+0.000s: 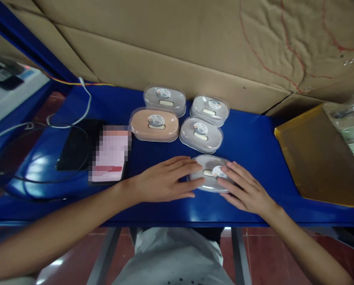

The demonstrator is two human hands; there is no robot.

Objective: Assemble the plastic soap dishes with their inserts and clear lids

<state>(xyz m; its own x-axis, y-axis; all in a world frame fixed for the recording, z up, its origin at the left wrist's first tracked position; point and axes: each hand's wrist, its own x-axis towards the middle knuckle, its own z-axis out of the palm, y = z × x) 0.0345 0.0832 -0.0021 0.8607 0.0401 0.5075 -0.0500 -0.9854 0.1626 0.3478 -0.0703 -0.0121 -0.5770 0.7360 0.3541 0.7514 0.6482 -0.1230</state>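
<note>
My left hand (161, 182) and right hand (252, 194) lie, fingers spread, on the grey box (211, 184); if I press unevenly, it may slide across the table (250, 150).

The only view is taken from the head of the person, and it faces forward and steeply down on the blue table (250, 146). The distance is near, so the table fills the middle. At six o'clock the light shirt (173, 257) appears; the left arm (70, 215) enters from eight, the right arm (307, 241) from four. Cardboard (177, 31) stands at twelve.
</note>
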